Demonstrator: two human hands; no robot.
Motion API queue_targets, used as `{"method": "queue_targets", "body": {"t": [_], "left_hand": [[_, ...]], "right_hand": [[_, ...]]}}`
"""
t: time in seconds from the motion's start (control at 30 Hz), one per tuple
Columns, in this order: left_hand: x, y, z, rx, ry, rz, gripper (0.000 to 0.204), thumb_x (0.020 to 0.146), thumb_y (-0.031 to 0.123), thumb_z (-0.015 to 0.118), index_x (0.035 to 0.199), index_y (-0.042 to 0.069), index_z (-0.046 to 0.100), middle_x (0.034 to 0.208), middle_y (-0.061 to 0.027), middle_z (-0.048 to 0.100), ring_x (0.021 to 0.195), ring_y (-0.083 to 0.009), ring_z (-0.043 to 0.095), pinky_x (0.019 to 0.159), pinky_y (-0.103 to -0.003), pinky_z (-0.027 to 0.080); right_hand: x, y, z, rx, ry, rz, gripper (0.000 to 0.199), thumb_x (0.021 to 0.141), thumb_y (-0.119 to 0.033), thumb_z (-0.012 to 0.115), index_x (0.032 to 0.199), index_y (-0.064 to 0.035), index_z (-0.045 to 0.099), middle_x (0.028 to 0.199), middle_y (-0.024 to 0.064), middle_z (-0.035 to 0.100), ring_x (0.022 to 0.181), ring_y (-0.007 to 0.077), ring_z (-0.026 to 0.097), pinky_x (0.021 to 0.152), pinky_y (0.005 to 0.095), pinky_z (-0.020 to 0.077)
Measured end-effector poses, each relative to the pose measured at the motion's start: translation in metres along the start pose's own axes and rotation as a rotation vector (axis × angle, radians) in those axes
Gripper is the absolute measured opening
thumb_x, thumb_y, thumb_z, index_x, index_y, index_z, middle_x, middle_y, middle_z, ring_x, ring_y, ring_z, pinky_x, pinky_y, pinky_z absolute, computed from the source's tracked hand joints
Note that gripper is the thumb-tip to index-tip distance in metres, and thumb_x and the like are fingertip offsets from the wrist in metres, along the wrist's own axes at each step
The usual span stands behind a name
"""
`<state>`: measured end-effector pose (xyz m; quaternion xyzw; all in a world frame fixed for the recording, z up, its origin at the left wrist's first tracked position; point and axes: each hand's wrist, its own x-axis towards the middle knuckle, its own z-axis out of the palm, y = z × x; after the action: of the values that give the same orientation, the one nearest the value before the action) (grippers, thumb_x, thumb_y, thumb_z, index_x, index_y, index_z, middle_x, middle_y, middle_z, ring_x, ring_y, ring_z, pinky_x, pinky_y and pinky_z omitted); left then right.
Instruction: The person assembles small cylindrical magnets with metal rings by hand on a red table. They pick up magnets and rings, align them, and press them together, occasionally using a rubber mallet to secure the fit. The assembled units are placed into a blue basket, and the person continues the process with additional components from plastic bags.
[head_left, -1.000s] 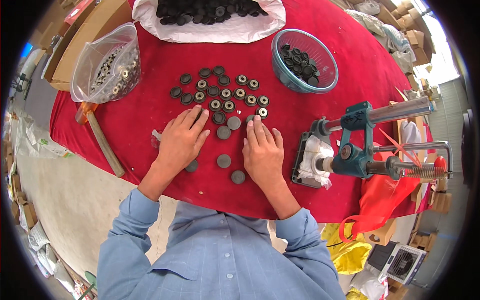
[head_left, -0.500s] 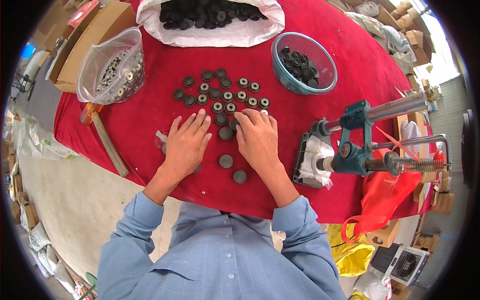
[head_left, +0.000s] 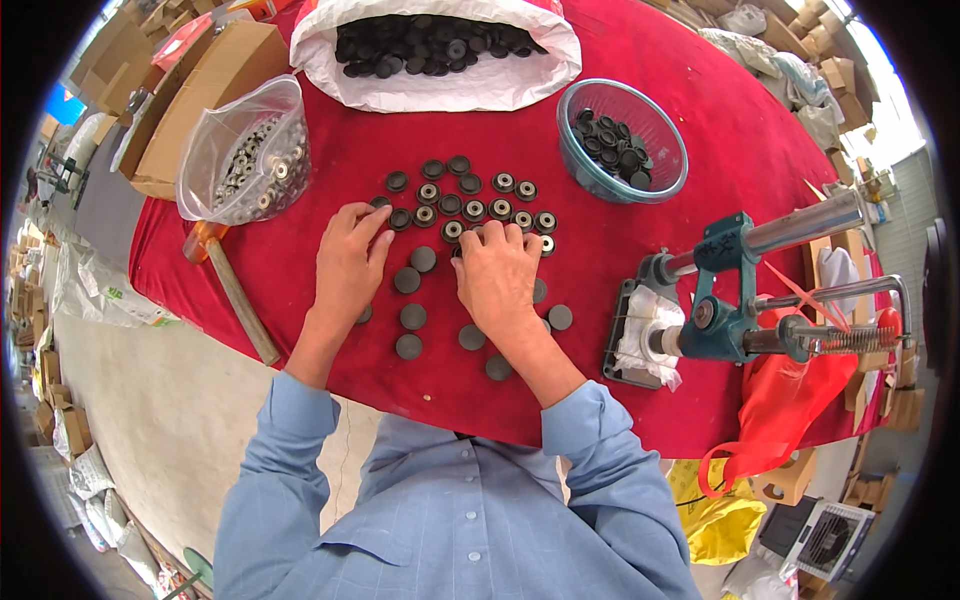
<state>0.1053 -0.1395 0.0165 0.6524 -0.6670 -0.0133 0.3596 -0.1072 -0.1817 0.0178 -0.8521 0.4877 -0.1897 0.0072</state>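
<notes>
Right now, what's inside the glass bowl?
The glass bowl holds a loose pile of dark round discs. Whatever lies beneath the top ones is covered.

press: teal hand press (head_left: 720,300) clamped at table's right edge
hammer: wooden-handled (head_left: 238,295), laid near left edge
bowl: glass (head_left: 625,140), filled with black discs
bag: clear plastic (head_left: 245,150), metal rings inside

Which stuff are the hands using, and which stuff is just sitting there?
In use: left hand; right hand; black discs on the red cloth.

Just sitting: hammer; bag of metal rings; glass bowl; white sack; press; boxes.
</notes>
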Motion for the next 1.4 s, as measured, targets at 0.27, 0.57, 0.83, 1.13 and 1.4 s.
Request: {"method": "queue_targets", "body": {"t": [0.27, 0.57, 0.83, 1.13, 1.4], "left_hand": [[0.016, -0.016, 0.018, 0.024, -0.093, 0.013, 0.029, 0.086, 0.009, 0.081, 0.114, 0.004, 0.074, 0.107, -0.0117, 0.064, 0.099, -0.0314, 0.064, 0.085, -0.045, 0.052], [0.021, 0.005, 0.012, -0.381, -0.056, -0.206, 0.033, 0.080, -0.003, 0.085, 0.112, 0.002, 0.074, 0.092, -0.0074, 0.067, 0.071, -0.0148, 0.063, 0.065, -0.030, 0.053], [0.027, 0.022, 0.029, -0.411, -0.062, -0.160, 0.024, 0.090, 0.002, 0.079, 0.115, 0.003, 0.081, 0.092, -0.0091, 0.071, 0.080, -0.0186, 0.067, 0.071, -0.033, 0.054], [0.024, 0.034, 0.028, -0.259, -0.048, -0.031, 0.026, 0.090, 0.000, 0.078, 0.116, 0.003, 0.080, 0.103, -0.0117, 0.075, 0.096, -0.0234, 0.074, 0.083, -0.034, 0.059], [0.019, 0.043, 0.037, -0.247, -0.084, -0.012, 0.025, 0.090, -0.001, 0.078, 0.114, 0.003, 0.080, 0.113, -0.0125, 0.075, 0.097, -0.0253, 0.076, 0.082, -0.034, 0.061]], "right_hand": [[0.006, -0.005, -0.006, -0.016, -0.081, 0.015, 0.029, 0.074, -0.012, 0.082, 0.101, -0.0100, 0.073, 0.101, 0.0084, 0.067, 0.102, 0.0278, 0.063, 0.091, 0.0472, 0.0417], [0.007, 0.065, -0.031, 0.521, 0.194, 0.180, 0.024, 0.086, -0.010, 0.081, 0.108, -0.0072, 0.073, 0.099, 0.0136, 0.072, 0.089, 0.0347, 0.073, 0.079, 0.0459, 0.0584], [-0.016, 0.104, -0.032, 0.407, 0.277, 0.176, 0.017, 0.088, -0.004, 0.078, 0.104, -0.0067, 0.075, 0.102, 0.0104, 0.073, 0.090, 0.0331, 0.074, 0.079, 0.0432, 0.0597], [-0.030, 0.095, -0.012, 0.233, 0.209, 0.024, 0.024, 0.087, 0.000, 0.070, 0.110, -0.0051, 0.074, 0.114, 0.0103, 0.073, 0.104, 0.0323, 0.073, 0.084, 0.0436, 0.0616], [-0.051, 0.086, -0.017, 0.167, 0.138, 0.009, 0.048, 0.081, 0.008, 0.068, 0.128, 0.0018, 0.069, 0.135, 0.0176, 0.068, 0.117, 0.0330, 0.072, 0.097, 0.0424, 0.0608]]}}
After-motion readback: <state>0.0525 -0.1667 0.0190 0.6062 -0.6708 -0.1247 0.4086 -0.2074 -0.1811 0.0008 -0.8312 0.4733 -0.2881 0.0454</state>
